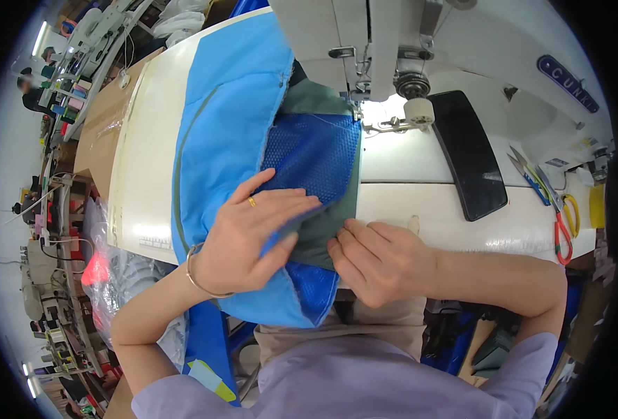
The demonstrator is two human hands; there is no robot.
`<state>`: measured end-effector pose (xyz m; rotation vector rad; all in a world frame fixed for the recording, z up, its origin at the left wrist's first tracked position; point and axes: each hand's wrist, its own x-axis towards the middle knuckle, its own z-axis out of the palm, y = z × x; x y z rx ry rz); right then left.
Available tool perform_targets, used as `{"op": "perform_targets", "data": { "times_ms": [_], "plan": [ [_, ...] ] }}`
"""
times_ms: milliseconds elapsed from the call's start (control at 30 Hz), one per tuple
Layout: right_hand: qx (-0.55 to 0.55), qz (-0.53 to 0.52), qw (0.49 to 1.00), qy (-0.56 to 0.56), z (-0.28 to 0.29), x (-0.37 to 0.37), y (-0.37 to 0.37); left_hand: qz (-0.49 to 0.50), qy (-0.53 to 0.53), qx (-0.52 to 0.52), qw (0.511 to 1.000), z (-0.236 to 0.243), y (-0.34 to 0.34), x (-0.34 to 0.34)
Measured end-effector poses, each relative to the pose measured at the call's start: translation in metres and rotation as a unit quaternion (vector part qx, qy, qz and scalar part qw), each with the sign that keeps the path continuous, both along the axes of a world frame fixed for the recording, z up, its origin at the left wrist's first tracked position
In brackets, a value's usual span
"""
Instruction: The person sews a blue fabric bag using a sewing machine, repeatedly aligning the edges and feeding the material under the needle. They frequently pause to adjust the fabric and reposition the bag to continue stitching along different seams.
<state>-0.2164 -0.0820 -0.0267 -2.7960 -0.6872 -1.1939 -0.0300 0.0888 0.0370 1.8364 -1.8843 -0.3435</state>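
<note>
My left hand grips a folded edge of blue fabric, thumb and fingers around it, index finger lying on the royal-blue mesh. My right hand pinches the grey-green fabric strip with curled fingers. The layered piece has a light-blue outer panel and lies on the white sewing table. Its top corner sits at the presser foot of an industrial sewing machine; whether the needle is in the cloth I cannot tell.
A black phone-like slab lies right of the foot, with scissors and snips beyond. At left are cardboard, plastic-wrapped material, other machines with thread spools and a person in the distance.
</note>
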Motion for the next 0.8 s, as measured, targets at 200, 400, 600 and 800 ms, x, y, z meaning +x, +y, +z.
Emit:
{"op": "perform_targets", "data": {
  "times_ms": [200, 400, 600, 800],
  "plan": [
    [0.050, 0.000, 0.998, 0.047, 0.004, -0.011, -0.004, 0.047, 0.084, -0.038, 0.995, 0.016, 0.003, -0.002],
    [0.031, 0.008, 0.995, 0.095, 0.008, -0.027, -0.014, -0.049, -0.180, -0.013, 0.982, -0.013, 0.003, -0.053],
    [-0.003, 0.025, 0.992, 0.123, 0.015, -0.032, -0.021, -0.051, -0.157, -0.019, 0.986, -0.013, 0.003, -0.052],
    [-0.003, 0.017, 0.991, 0.136, 0.015, -0.026, -0.027, -0.055, -0.155, -0.043, 0.985, -0.017, -0.006, -0.044]
  ]
}}
